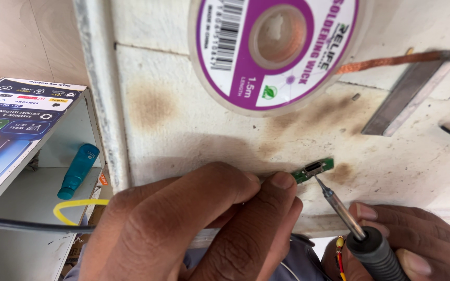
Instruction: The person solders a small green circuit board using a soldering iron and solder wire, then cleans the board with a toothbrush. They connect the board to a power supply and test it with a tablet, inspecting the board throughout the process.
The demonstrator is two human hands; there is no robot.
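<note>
Low, left hand pinches green board; right hand angles soldering iron.

One wick spool, one circuit board, one soldering iron, one teal bottle.

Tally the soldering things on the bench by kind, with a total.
Soldering iron: 1
Small green circuit board: 1
Spool of copper wick: 1
Flat metal strip: 1
Total: 4

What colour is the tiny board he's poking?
Green, the small circuit board, seen clearly in the head view.
</note>
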